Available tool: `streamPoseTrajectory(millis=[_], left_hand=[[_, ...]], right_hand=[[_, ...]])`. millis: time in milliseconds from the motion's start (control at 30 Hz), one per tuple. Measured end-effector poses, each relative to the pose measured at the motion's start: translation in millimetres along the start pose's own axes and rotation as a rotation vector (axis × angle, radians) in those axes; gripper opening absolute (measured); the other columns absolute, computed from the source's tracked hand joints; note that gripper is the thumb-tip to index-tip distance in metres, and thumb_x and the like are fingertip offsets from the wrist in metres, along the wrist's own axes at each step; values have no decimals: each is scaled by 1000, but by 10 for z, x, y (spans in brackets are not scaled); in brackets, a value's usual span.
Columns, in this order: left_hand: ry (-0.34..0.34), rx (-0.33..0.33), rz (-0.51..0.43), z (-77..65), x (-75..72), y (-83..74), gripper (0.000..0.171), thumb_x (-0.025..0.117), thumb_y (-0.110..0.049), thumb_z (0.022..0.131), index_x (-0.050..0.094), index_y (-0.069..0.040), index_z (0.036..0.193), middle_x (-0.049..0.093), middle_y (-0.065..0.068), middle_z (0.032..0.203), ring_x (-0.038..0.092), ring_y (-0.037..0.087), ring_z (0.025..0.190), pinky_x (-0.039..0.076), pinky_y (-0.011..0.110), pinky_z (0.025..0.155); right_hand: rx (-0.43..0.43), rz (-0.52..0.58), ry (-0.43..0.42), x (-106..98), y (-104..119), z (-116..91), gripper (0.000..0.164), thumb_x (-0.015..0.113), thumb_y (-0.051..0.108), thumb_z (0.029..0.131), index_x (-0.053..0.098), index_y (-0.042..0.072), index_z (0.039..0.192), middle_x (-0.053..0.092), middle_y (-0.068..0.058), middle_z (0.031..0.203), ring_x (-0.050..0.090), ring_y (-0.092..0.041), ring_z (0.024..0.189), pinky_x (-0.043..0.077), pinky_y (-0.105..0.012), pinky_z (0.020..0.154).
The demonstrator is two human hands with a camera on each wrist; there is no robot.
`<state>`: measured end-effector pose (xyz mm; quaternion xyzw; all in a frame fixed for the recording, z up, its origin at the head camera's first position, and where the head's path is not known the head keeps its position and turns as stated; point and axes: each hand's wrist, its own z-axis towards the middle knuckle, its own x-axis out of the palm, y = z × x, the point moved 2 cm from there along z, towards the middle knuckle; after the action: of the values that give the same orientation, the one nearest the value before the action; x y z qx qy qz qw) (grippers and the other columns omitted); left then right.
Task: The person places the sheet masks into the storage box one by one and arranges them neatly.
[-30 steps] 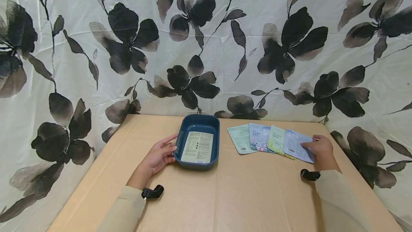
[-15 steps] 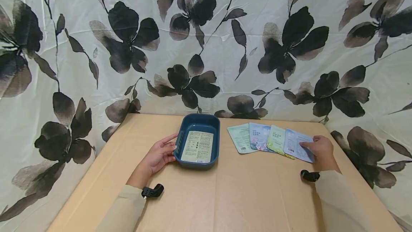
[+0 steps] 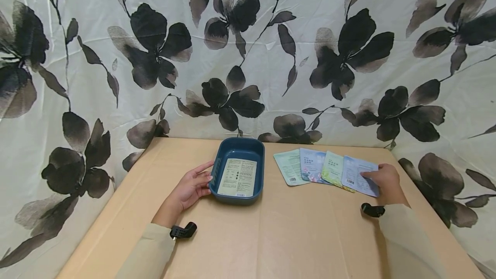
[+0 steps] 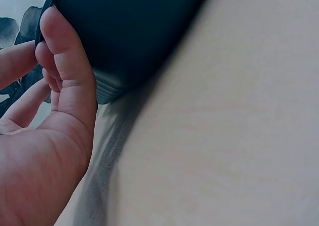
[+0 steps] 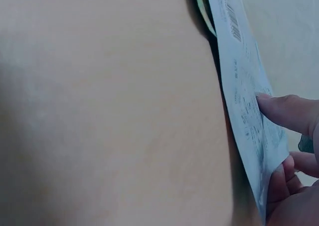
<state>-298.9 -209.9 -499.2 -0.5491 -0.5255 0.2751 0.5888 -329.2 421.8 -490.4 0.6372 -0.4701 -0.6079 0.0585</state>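
A dark blue plastic basket with a printed label inside stands near the table's far edge. My left hand touches its left side with loosely bent fingers; in the left wrist view the fingertips lie right at the basket's rim. To the right, several sheet mask packets are fanned out and overlap: a mint one, a blue floral one, a green one and a pale blue one on top. My right hand pinches the pale blue packet's right edge, thumb on its printed face, other fingers beneath.
The tan tabletop stretches in front of both hands. Behind it hangs a white cloth with dark flowers. Black wrist cameras sit on the left wrist and the right wrist.
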Motion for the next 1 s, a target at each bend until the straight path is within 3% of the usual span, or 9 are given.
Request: streamPoseTrajectory(millis=[67,167,333,567,800,1000], left_hand=[[3,-1,0,-3,-2,-2,62,56,-5,104,33,-15,161,65,9,119,69,13,79,61,27,71],[3,-2,-6,-8,-1,-5,62,56,-5,103,34,-15,160,66,9,119,70,14,79,61,27,70],[1,-7,-8,-8,-3,-5,63,57,-5,103,34,-14,160,65,8,117,69,14,79,60,27,70],[-3,-7,8,15,-25,12,62,58,-7,103,35,-15,160,64,10,120,69,14,80,61,27,70],[-5,-9,13,14,-18,7,61,57,-7,104,36,-16,160,63,11,121,69,14,80,61,27,71],[-8,-12,21,7,-8,-6,61,56,-6,104,36,-17,160,62,12,122,69,15,80,61,27,72]], right_hand=[[-20,-3,-5,6,-3,-4,80,75,18,91,32,-17,149,44,-37,141,53,-42,109,51,-37,77],[-49,-7,-19,19,-11,-1,79,76,17,91,34,-16,148,46,-36,139,54,-41,108,52,-38,78],[-56,17,-21,29,-19,2,86,76,15,91,25,-14,153,41,-37,146,51,-44,115,52,-52,98],[-43,21,0,0,-11,-15,99,74,15,91,7,-9,159,23,-39,159,37,-53,138,36,-60,117],[-74,33,18,-59,-12,-49,99,74,14,90,8,-7,160,18,-40,160,29,-55,144,30,-63,119],[-86,18,9,-87,-23,-38,97,74,16,91,11,-5,161,21,-41,158,31,-55,141,33,-63,117]])
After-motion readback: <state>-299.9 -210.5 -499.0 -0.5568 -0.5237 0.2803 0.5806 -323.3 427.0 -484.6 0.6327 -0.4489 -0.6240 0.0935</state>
